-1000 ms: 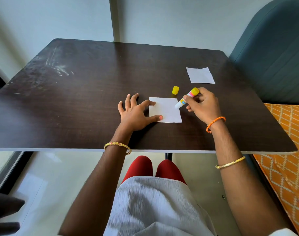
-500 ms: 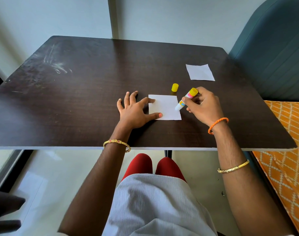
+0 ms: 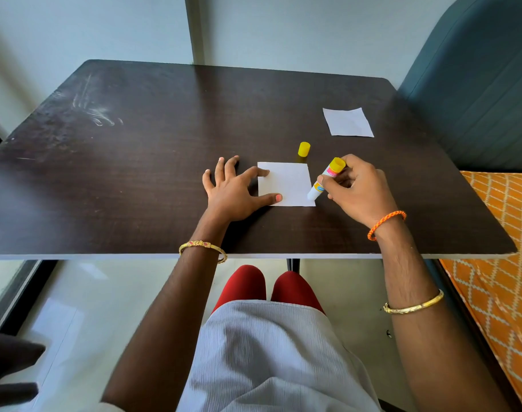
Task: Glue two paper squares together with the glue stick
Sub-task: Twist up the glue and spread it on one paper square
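Observation:
A white paper square (image 3: 288, 182) lies on the dark table (image 3: 135, 173) in front of me. My left hand (image 3: 233, 191) rests flat at its left side, with index finger and thumb pressing on the paper's left edge. My right hand (image 3: 357, 188) grips the uncapped glue stick (image 3: 326, 178), tilted, its white tip touching the paper near the lower right corner. The yellow cap (image 3: 303, 149) stands just behind the paper. A second white paper square (image 3: 347, 121) lies farther back on the right.
A dark green chair back (image 3: 476, 84) stands at the table's right side, with an orange patterned cushion (image 3: 506, 248) below it. Pale scuff marks (image 3: 96, 111) show on the table's far left. The wall runs close behind the table.
The glue stick's tip has slid down the paper's right edge, from the upper right toward the lower right corner. My left hand stays put on the paper.

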